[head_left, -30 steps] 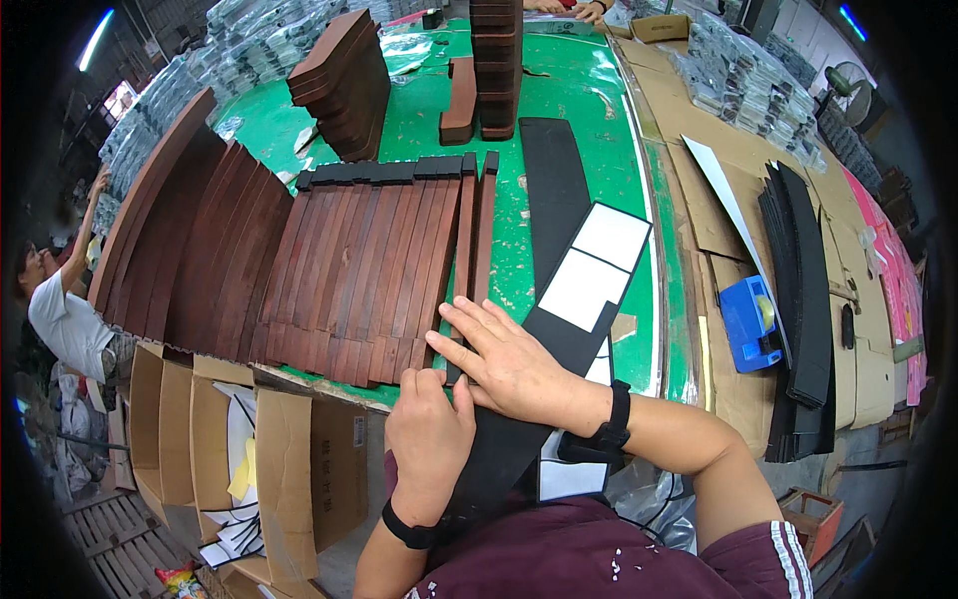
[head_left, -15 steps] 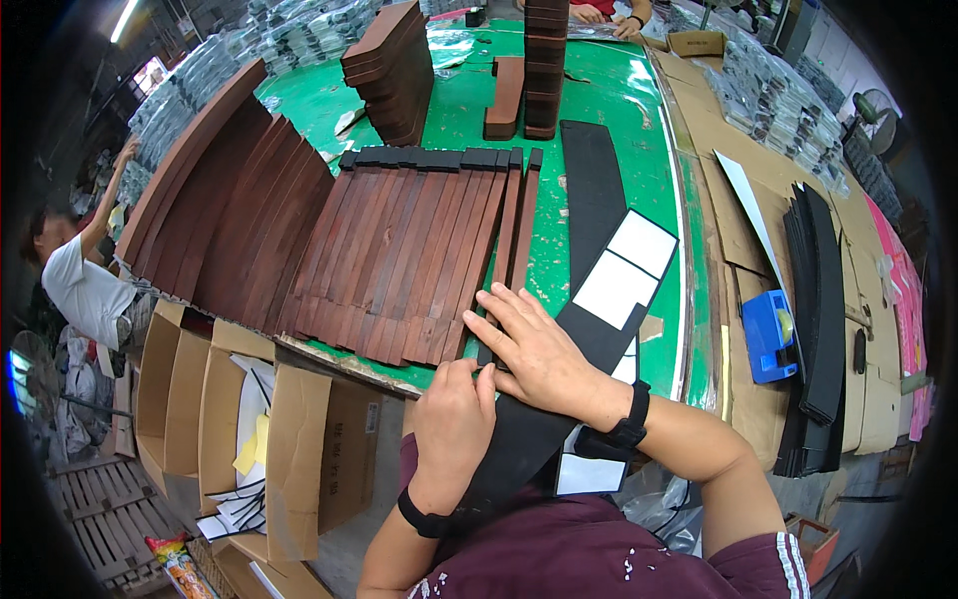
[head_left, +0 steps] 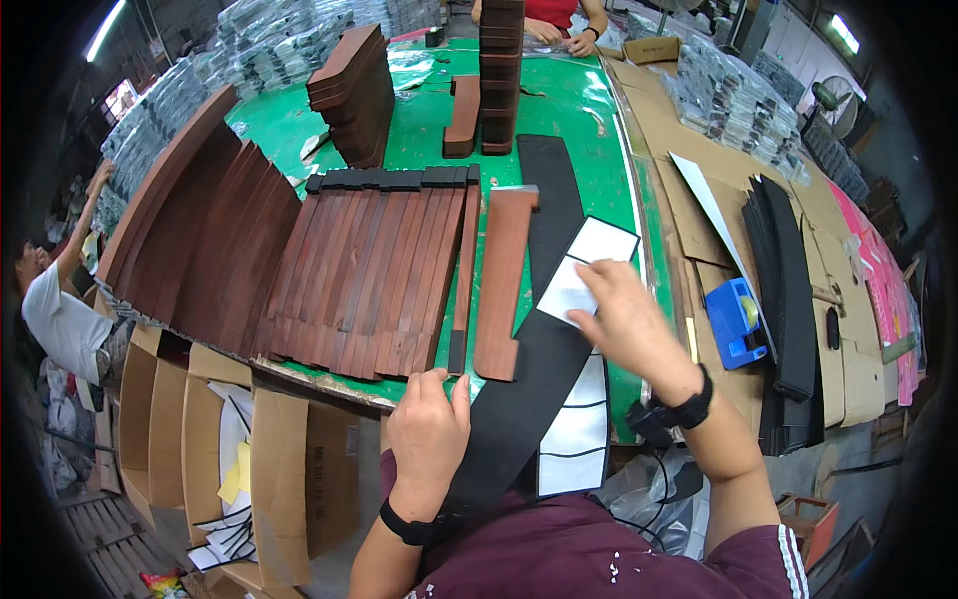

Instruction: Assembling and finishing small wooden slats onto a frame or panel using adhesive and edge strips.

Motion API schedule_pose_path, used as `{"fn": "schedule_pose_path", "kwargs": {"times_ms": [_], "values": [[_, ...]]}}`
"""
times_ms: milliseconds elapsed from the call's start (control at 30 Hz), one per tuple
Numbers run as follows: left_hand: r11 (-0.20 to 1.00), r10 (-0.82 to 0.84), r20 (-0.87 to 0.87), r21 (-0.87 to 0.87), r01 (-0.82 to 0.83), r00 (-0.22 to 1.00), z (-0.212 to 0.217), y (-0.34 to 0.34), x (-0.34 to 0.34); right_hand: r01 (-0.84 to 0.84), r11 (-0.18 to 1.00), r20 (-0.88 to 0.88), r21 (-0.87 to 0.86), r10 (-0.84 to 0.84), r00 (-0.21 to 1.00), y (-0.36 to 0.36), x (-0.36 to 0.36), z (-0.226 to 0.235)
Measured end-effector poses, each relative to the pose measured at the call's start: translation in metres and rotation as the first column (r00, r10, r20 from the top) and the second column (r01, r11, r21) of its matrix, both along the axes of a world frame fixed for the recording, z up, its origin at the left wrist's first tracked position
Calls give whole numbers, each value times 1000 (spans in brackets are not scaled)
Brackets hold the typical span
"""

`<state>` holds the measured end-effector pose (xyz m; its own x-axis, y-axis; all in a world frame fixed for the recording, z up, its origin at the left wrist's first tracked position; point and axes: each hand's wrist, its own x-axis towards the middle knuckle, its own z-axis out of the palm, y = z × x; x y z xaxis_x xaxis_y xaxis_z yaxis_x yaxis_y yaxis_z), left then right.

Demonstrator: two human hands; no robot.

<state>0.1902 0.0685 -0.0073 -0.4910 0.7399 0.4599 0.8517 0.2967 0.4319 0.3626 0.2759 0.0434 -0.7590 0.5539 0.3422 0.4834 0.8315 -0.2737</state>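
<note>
Close to the table's front edge, my left hand is closed, its thumb and fingertips at the near end of a narrow wooden piece. That piece stands on edge with black patches at both ends, beside a row of similar brown pieces. To its right a notched wooden piece lies flat. My right hand rests with thumb and finger apart over a white-panelled, black-edged strip. Under the strip runs a wide black sheet, slanting toward my body.
Wooden stacks stand farther back on the green table. A blue tape dispenser and black strips lie on cardboard at right. Open cartons stand below at left. Two other people are at far left and across the table.
My right hand has left the wooden pieces and moved right onto the white-panelled strip. The rightmost wooden piece, on edge before, now lies flat. The whole view has shifted slightly.
</note>
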Motion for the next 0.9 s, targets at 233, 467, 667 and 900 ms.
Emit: {"fn": "schedule_pose_path", "kwargs": {"times_ms": [233,467,667,900], "values": [[997,71,104,-48,-66,992,16,-11,8,175,975,128,-133,-158,979,-1,40,-37],[999,-26,102,-25,29,994,14,-18,5,189,981,91,-38,-185,979,-8,29,-32],[960,-248,80,152,234,965,24,-23,13,-18,979,165,203,-16,986,-26,15,-17],[916,-339,141,278,291,930,27,-20,14,-145,401,-148,-905,24,989,-59,-10,21]]}}
